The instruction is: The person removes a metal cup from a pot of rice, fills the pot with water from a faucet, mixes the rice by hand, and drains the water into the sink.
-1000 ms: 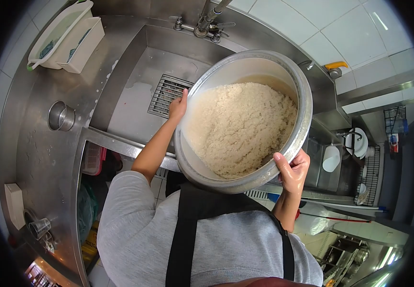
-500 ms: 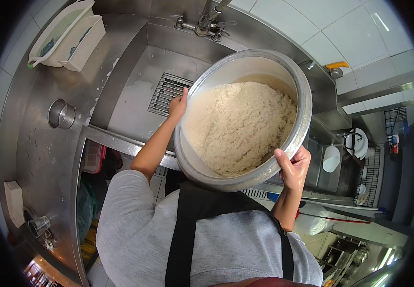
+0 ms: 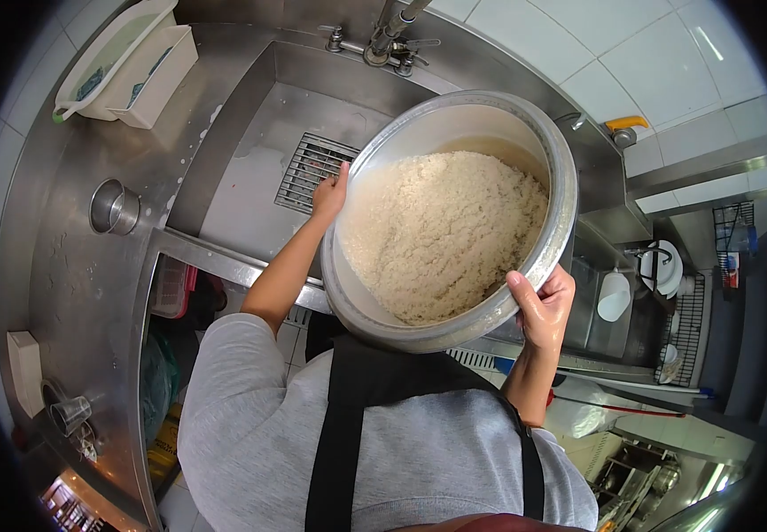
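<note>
A big round metal pot [image 3: 562, 191] is held tilted between my two hands, over the front edge of the steel sink [image 3: 246, 191]. Pale, grainy rice [image 3: 454, 235] lies in it, with some cloudy liquid at the upper side. My left hand [image 3: 330, 192] grips the pot's left side, fingers partly hidden behind it. On the lower right rim, my right hand [image 3: 543, 306] has its thumb over the edge and its fingers wrapped underneath.
Behind the sink stands a faucet [image 3: 388, 44]. Left of it are a metal cup [image 3: 115, 208] and white plastic bins [image 3: 157, 80] on the steel counter. At the right, a second basin holds a white container [image 3: 614, 295], near a wire rack [image 3: 686, 332].
The view has shifted very slightly. Both hands keep their hold on the pot, which stays tilted in nearly the same place.
</note>
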A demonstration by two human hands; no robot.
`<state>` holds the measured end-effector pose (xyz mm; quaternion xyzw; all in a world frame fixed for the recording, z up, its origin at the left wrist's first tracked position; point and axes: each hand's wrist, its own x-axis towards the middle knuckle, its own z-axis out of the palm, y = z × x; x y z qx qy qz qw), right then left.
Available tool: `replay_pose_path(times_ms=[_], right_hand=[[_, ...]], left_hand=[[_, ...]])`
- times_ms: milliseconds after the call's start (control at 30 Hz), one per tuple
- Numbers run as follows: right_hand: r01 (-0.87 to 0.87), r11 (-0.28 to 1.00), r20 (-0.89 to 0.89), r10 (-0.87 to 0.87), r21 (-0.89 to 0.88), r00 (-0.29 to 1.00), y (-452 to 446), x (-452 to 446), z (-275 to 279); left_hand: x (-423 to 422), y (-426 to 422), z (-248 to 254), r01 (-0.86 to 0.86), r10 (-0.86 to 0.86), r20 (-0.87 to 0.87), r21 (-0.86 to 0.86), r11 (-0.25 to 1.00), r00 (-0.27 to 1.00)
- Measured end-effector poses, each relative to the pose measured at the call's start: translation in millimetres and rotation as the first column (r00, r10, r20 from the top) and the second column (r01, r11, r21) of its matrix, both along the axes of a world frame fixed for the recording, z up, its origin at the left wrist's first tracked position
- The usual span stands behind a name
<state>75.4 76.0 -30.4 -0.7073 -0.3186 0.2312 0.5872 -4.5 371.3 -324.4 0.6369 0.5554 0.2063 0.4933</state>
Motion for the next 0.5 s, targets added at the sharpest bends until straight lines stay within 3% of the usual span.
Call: replay_pose_path(times_ms=[500], right_hand=[[-0.017, 1.0, -0.015, 0.016, -0.008, 1.0, 0, 3, -3]], left_hand=[[-4, -4, 10, -0.014, 0.014, -0.002, -0.001, 1.0, 1.0]])
